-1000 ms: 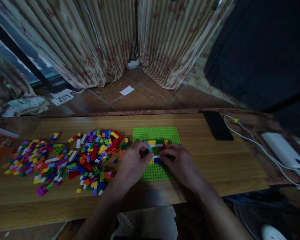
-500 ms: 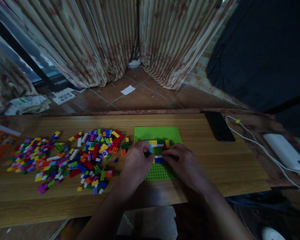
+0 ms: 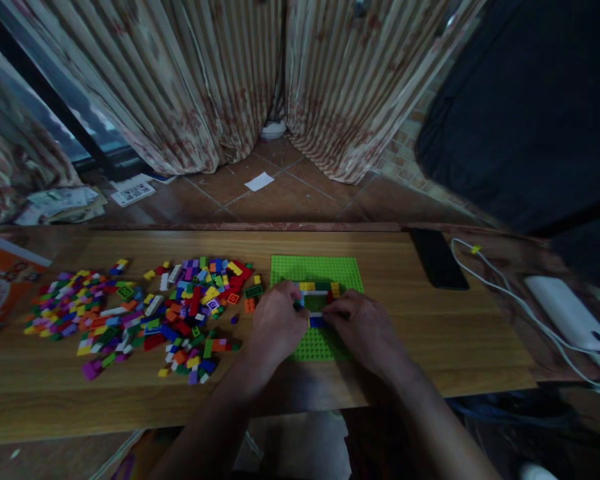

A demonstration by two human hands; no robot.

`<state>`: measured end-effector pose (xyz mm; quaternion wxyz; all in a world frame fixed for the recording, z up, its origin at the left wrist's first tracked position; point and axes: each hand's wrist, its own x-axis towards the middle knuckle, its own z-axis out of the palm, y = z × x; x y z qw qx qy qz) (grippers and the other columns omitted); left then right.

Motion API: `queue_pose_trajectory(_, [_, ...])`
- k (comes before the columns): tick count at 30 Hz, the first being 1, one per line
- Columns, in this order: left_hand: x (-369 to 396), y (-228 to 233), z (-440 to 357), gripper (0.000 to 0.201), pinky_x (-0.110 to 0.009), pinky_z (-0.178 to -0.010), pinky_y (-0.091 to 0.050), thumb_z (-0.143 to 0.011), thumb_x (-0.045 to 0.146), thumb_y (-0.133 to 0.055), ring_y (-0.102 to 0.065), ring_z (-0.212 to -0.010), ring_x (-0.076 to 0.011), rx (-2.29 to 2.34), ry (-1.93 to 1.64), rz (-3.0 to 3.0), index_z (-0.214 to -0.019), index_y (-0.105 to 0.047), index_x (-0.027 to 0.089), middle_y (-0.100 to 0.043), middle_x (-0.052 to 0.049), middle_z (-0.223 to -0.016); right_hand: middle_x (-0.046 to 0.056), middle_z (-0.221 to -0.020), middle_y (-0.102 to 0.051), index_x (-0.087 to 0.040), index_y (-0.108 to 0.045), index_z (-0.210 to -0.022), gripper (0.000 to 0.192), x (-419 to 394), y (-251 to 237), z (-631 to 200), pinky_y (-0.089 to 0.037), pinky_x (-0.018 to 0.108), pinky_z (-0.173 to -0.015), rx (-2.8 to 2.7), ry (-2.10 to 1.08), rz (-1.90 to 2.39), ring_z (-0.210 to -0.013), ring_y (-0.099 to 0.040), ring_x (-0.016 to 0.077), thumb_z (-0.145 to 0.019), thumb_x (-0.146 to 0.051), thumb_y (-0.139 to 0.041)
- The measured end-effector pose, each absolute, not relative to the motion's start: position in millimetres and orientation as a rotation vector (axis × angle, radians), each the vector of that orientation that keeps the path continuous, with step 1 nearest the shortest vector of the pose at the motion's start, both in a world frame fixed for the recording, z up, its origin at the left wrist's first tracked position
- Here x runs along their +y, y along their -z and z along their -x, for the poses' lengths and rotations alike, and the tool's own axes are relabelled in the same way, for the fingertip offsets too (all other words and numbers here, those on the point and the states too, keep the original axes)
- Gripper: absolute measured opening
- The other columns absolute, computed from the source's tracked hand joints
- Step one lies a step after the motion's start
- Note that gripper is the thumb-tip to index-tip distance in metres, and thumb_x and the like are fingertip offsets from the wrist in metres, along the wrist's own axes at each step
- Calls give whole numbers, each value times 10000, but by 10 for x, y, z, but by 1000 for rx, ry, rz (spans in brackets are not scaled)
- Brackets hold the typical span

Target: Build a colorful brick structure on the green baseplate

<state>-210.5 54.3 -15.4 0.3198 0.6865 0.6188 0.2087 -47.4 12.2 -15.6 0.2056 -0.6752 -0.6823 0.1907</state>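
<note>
On the light wooden table (image 3: pixel 430 333), both hands rest on a bright green studded baseplate (image 3: pixel 316 269) that carries a small build of coloured bricks (image 3: pixel 316 293).

The left hand (image 3: pixel 276 325) lies over the plate's left edge and the right hand (image 3: pixel 363 328) over its lower right part, fingertips drawn close together at the build's near side, where a blue brick (image 3: pixel 316 321) shows between them. Whether either hand is pinching a brick cannot be made out; the fingers are curled and hide the contact. The far half of the plate lies bare beyond the hands. A wide scatter of loose multicoloured bricks (image 3: pixel 145 313) spreads left of the left hand, its nearest pieces just beside the plate. A black phone (image 3: pixel 436 259) lies well to the right, with a white cable (image 3: pixel 520 307) and a white power bank (image 3: pixel 570 312) beyond it.
</note>
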Motion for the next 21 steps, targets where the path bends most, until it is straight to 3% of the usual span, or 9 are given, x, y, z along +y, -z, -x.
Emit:
queue_pose_trajectory(4, [548, 134, 2129, 135, -279, -604, -431, -671, 131, -675, -588, -667, -172, 1591, -527, -1807, -779, -629, 199, -613, -8, -714, 25, -805, -697, -245, -773, -787, 122, 133, 191, 430, -501, 329, -699, -1785, -667, 1805, -732, -654, 171, -808, -205, -659])
queue_pose_trajectory(8, [521, 120, 2170, 97, -285, -626, -446, -727, 172, -663, -606, -698, -179, 1538, -577, -1730, -820, -642, 185, -641, -23, -760, 36, -817, -750, -218, -773, -821, 175, 146, 224, 354, -532, 331, -696, -1499, -813, 1723, -747, -695, 194, -814, -356, -665])
queue_pose_trajectory(12, [476, 71, 2274, 62, -268, -618, -445, -819, 236, -607, -595, -683, -160, 1442, -738, -1624, -838, -644, 190, -646, -14, -760, 67, -848, -765, -193, -763, -866, 291, 165, 191, 379, -553, 349, -682, -1290, -683, 1727, -754, -706, 226, -794, -463, -684])
queue_pose_trajectory(18, [285, -223, 2432, 113, -235, -616, -447, -863, 254, -574, -547, -654, -127, 1058, -998, -1526, -784, -617, 186, -595, -8, -705, 61, -863, -744, -212, -744, -857, 251, 167, 107, 684, -546, 320, -642, -1439, -578, 1663, -751, -691, 213, -831, -443, -650])
queue_pose_trajectory(21, [125, -261, 2377, 26, -229, -642, -466, -793, 195, -624, -563, -673, -127, 690, -968, -1455, -790, -624, 169, -597, -20, -730, 58, -865, -726, -234, -731, -886, 196, 190, 146, 856, -544, 320, -628, -1591, -626, 1541, -764, -688, 213, -864, -394, -619])
